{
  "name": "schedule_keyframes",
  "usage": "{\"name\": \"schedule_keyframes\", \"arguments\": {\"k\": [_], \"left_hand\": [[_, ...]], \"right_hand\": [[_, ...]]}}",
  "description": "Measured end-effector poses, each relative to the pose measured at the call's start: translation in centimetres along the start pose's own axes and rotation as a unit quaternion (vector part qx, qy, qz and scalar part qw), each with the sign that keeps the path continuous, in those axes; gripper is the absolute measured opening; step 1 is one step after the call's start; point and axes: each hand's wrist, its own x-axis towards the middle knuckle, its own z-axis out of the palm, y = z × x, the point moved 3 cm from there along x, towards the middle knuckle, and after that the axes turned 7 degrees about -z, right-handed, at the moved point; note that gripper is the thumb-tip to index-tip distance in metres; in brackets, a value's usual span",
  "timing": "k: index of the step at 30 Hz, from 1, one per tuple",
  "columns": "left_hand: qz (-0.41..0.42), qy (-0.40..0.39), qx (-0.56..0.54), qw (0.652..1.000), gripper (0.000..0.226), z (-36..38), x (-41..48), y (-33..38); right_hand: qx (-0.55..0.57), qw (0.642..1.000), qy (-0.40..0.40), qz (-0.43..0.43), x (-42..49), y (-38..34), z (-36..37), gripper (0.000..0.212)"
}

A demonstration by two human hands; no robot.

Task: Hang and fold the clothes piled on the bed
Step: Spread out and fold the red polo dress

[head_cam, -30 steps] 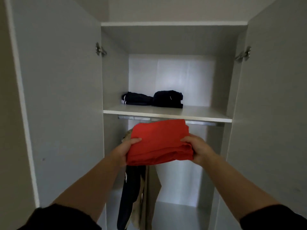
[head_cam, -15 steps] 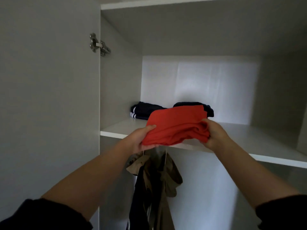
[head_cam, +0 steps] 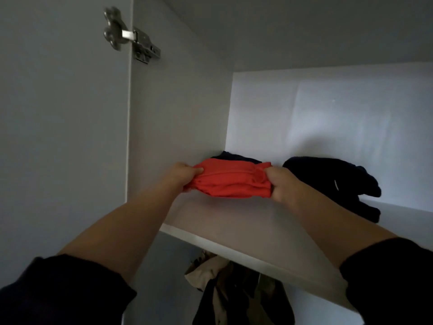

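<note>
My left hand [head_cam: 185, 175] and right hand [head_cam: 281, 184], fingers [head_cam: 198, 171] curled tight, grip a red top [head_cam: 232, 182] at the back-left corner of the shelf [head_cam: 246, 228]. Dark folds [head_cam: 328, 179] shelved, garments [head_cam: 210, 275] hung below; bed unseen.

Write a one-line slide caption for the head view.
Left hand and right hand grip a folded red garment over the wardrobe shelf, next to a dark folded garment.

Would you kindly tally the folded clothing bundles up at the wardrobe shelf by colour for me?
Red: 1, the red folded garment, gripped by the left hand and the right hand.
Dark: 2, the dark bundle behind it and the dark bundle to its right.
Total: 3
</note>
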Motion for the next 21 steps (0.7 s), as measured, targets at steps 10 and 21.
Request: {"name": "schedule_keyframes", "arguments": {"k": [10, 21], "left_hand": [[0.020, 0.015, -0.223, 0.975, 0.009, 6.0, 10.8, 6.1], [0.148, 0.046, 0.395, 0.906, 0.062, 11.9, 19.1, 5.3]], "right_hand": [[0.023, 0.993, 0.076, -0.085, 13.5, -2.3, -0.9, 0.022], [-0.381, 0.915, 0.077, -0.108, 24.1, -0.7, -2.4, 0.063]]}}
